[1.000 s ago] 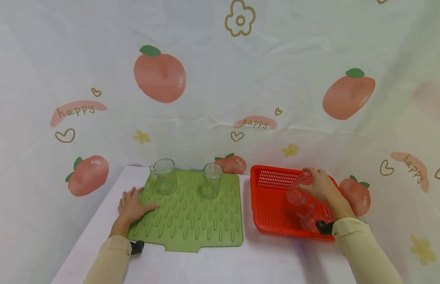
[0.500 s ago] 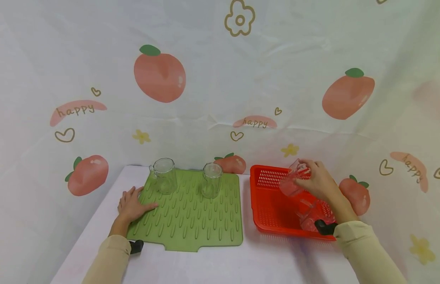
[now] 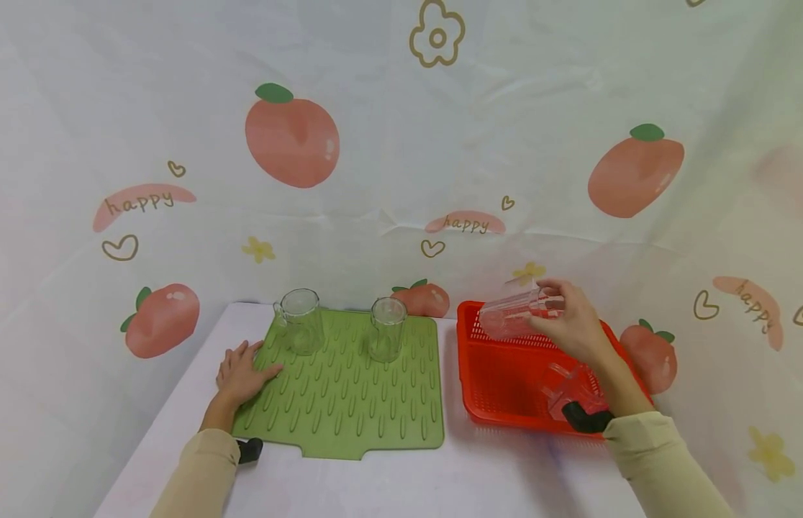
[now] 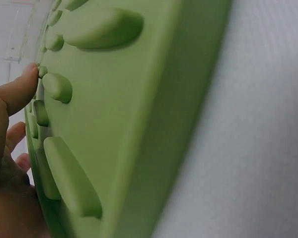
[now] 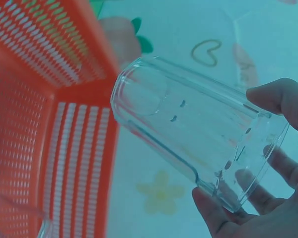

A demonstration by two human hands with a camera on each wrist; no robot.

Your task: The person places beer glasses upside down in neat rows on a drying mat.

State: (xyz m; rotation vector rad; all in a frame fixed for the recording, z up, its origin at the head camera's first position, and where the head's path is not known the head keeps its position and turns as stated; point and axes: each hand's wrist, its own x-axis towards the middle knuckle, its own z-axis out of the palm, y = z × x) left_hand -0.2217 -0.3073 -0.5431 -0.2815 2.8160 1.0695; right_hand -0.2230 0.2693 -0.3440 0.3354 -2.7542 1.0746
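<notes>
My right hand [image 3: 573,324] grips a clear glass mug [image 3: 508,316] near its rim, fingers and thumb spread around that end. The mug is tipped almost onto its side above the red basket [image 3: 466,374], its base pointing left. In the right wrist view the mug's base [image 5: 139,89] points away from the hand. More clear glassware [image 3: 573,392] lies in the basket's right part, partly behind the right wrist. My left hand [image 3: 242,374] rests with relaxed fingers on the left edge of the green mat [image 3: 350,403], thumb on its ridged top.
Two clear glass mugs stand upright on the mat's back part, a left mug [image 3: 301,324] and a right mug [image 3: 386,331]. The basket stands right of the mat on a white-covered table [image 3: 401,489]. A patterned curtain [image 3: 375,180] hangs close behind.
My right hand has lifted the glass mug from among the other glassware, moving it up and left while tipping it closer to horizontal. The left hand stays on the mat's edge.
</notes>
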